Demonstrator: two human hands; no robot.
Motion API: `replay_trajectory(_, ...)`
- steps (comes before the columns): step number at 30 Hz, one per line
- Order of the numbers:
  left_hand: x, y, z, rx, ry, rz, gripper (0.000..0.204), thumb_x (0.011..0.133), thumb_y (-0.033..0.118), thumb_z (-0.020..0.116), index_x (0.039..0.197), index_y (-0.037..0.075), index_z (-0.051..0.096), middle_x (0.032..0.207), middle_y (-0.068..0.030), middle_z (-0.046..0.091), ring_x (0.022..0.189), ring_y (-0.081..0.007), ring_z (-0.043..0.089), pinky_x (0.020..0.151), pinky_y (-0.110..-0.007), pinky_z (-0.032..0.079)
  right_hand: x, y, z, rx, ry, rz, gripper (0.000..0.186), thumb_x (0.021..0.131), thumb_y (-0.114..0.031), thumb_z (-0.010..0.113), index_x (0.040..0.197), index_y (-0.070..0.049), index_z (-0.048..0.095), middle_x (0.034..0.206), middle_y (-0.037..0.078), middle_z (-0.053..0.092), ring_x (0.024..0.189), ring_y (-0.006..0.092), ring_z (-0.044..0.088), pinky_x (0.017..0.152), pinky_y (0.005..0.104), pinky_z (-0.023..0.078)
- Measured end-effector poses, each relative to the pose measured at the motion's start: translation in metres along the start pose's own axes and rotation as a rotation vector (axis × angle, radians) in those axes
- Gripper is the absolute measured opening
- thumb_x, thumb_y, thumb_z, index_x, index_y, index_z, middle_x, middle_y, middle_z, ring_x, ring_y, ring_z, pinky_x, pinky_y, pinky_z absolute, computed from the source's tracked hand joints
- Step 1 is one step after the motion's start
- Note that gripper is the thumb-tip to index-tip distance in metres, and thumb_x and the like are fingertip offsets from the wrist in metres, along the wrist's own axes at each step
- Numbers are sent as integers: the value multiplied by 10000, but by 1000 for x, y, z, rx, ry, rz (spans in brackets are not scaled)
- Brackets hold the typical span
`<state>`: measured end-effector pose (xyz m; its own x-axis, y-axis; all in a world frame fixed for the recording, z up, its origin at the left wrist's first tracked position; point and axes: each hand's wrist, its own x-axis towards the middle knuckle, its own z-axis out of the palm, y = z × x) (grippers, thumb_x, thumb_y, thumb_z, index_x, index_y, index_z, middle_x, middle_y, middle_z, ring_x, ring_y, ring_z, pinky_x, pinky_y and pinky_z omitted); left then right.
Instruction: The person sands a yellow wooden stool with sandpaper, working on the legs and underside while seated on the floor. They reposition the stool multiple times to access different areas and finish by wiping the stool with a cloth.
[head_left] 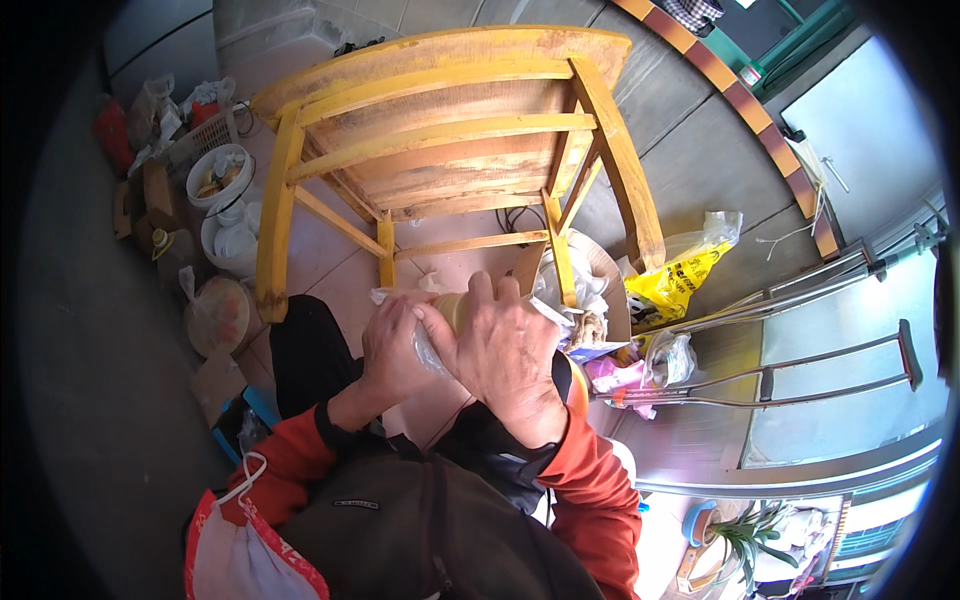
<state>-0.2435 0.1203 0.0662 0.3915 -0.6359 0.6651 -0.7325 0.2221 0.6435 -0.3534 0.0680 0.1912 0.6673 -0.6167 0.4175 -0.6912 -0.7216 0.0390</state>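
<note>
In front of my lap my two hands are close together. My left hand has its fingers closed on a piece of clear plastic film. My right hand is curled over a pale yellow, roll-like thing, largely covered by the fingers, so its exact kind is hidden. Just beyond both hands a yellow wooden chair-like frame is tipped over. Its bare underside faces me, and its legs and crossbars point my way.
To the left are white buckets, a round woven-looking lid and a cardboard box. At the right a yellow plastic bag lies beside metal crutches. A potted plant stands lower right. A white-and-red mask hangs near my left sleeve.
</note>
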Motion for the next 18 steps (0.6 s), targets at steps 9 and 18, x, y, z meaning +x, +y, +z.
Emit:
replay_trajectory(9,-6,-6,6,-28,-28,9,529,686,233,835,1128,55,606,993,-147,664,909,-381,654,778,-454,526,-11,13,28,132,10,34,476,899,-508,647,807,-47,571,592,176,629,524,344,650,476,439,505)
replay_trajectory(18,-30,-14,16,-435,-360,-118,582,754,267,832,1238,124,543,1039,-172,691,972,-356,701,829,-475,533,-15,41,26,270,-53,-320,411,828,-475,726,885,-72,667,688,163,650,563,305,680,497,379,539)
